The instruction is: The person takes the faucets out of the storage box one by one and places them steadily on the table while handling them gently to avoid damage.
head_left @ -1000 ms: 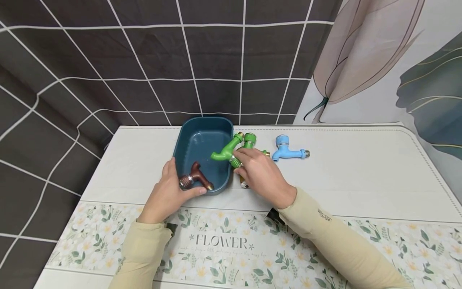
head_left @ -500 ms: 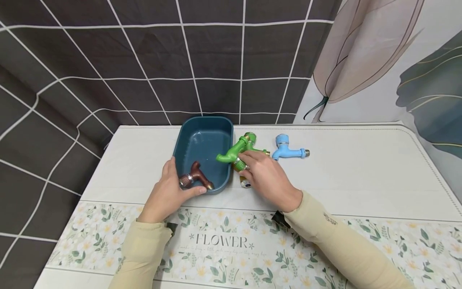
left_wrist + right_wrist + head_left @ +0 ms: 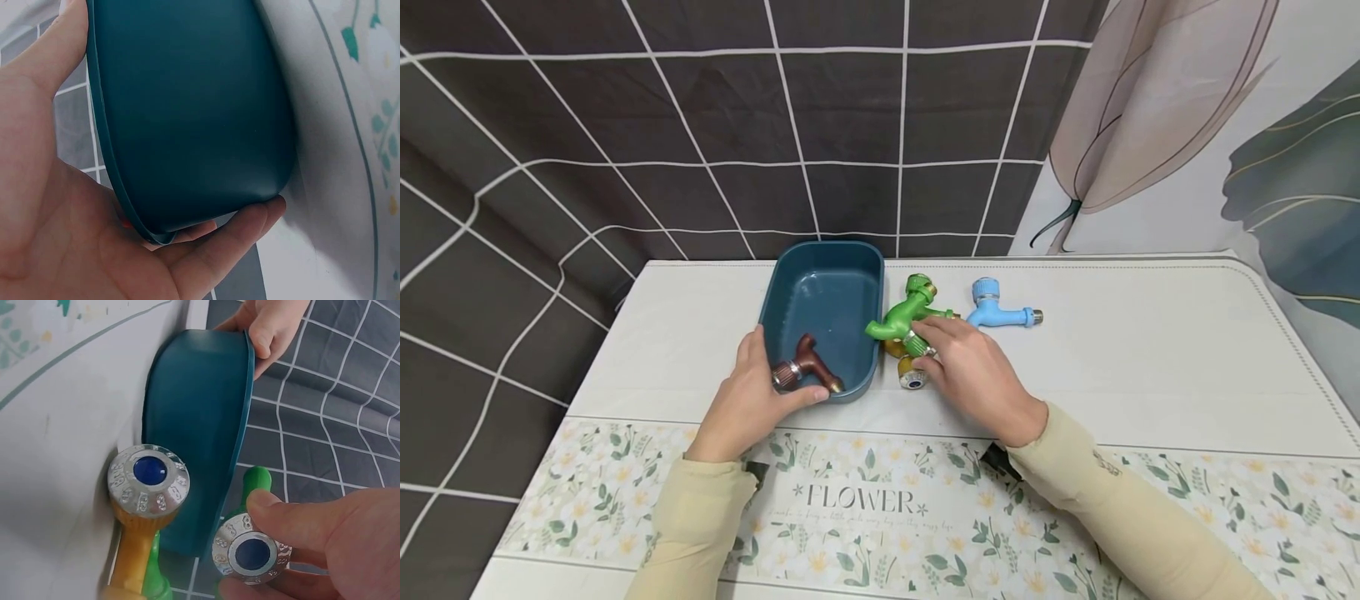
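Note:
My right hand [image 3: 973, 371] pinches the handle knob of a green tap [image 3: 898, 318], held up beside the tub's right rim, its spout pointing left. In the right wrist view, thumb and fingers grip its silver, blue-centred knob [image 3: 251, 553]. Under and behind it are a second green tap [image 3: 921, 286] and a yellow tap [image 3: 913, 375], both partly hidden. My left hand [image 3: 748, 404] holds the near left corner of a dark blue plastic tub [image 3: 827, 287], thumb at the near rim, fingers along the outer wall. A brown tap [image 3: 810, 362] lies inside the tub's near end.
A light blue tap [image 3: 997, 315] lies on the white table cover [image 3: 1120, 350], right of the green taps. A dark checked cloth [image 3: 850, 108] hangs right behind the tub. A floral band [image 3: 850, 533] crosses the table's front.
My right hand has carried the green tap rightward, from over the tub to above the other green tap and the yellow one. My left hand and the tub have stayed in place.

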A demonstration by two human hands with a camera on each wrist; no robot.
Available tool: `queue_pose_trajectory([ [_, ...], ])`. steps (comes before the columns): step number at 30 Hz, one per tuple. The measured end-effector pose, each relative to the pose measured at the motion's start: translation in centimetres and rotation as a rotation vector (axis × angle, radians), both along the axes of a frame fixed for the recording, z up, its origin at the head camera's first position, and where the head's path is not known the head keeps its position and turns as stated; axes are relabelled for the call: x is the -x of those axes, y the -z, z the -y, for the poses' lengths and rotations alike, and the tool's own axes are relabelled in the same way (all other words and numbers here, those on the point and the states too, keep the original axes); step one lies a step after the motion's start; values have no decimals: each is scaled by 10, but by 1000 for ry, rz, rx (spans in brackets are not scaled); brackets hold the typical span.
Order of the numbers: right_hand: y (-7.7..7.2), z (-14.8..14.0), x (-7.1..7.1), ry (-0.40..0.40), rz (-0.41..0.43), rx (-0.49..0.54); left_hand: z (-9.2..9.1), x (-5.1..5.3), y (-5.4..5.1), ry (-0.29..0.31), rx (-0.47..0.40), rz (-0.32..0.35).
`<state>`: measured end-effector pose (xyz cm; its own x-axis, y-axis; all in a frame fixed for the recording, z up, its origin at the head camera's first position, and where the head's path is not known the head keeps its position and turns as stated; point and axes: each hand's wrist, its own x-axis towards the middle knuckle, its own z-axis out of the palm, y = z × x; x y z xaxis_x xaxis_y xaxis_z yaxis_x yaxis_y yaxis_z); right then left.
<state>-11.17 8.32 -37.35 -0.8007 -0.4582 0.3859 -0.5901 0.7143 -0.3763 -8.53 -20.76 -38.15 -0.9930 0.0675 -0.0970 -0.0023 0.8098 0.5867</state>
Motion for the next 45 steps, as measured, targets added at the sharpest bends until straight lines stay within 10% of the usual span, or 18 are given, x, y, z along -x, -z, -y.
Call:
queue_pose_trajectory([
  [45,11,-51,-22,68,-50,3,0,-1,1,-3,-16,11],
])
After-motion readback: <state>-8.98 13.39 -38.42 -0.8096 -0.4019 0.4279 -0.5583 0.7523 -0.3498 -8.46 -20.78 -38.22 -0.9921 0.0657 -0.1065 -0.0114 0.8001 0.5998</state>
